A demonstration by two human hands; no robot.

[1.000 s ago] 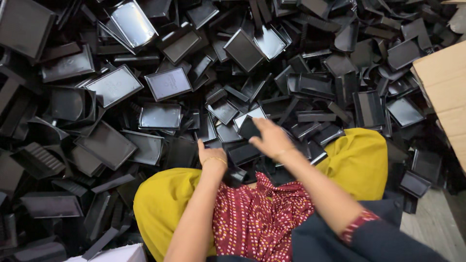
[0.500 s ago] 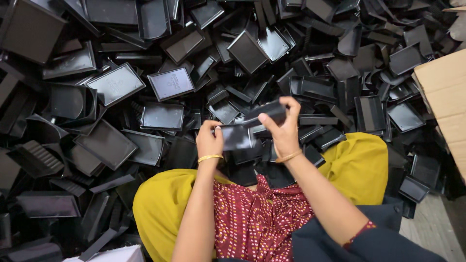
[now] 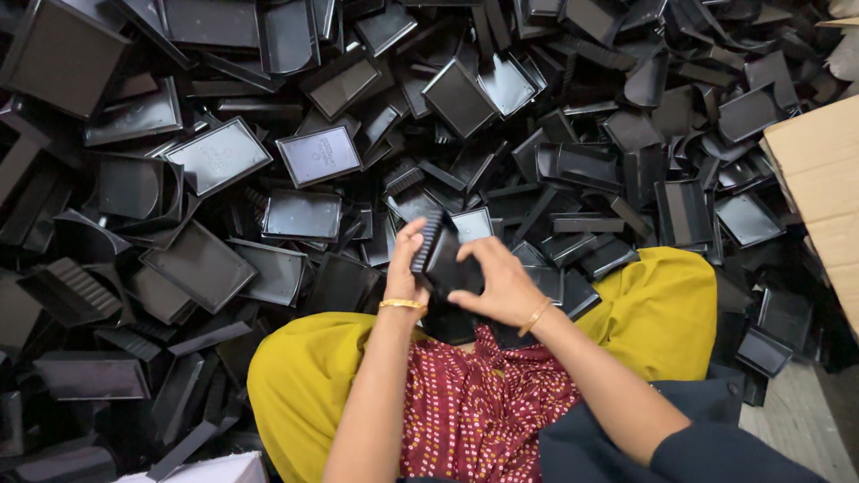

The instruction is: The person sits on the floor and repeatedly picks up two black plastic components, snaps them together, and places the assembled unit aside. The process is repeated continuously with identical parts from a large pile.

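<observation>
From the head camera I look straight down at my lap and a floor heaped with black plastic parts.

My left hand (image 3: 404, 268) is raised in front of me, fingers curled around the left edge of a black part (image 3: 445, 258), which has a ribbed, comb-like strip along that side. My right hand (image 3: 503, 284) grips the same part from the right and below, thumb on top, fingers wrapped under it. So both hands are closed on this one piece, holding it tilted just above my knees, at the near edge of the pile (image 3: 358, 134). A gold bangle (image 3: 402, 305) sits on my left wrist and another on the right.

I cannot tell whether the part is one piece or two stacked together; my palms hide its lower half.

My knees, in yellow cloth (image 3: 658, 309), spread to either side, with red dotted fabric (image 3: 483, 407) between them. The pile of trays and lids fills everything ahead and to the left, lying at all angles. A cardboard box (image 3: 819, 179) stands at the right edge, touching the heap.
</observation>
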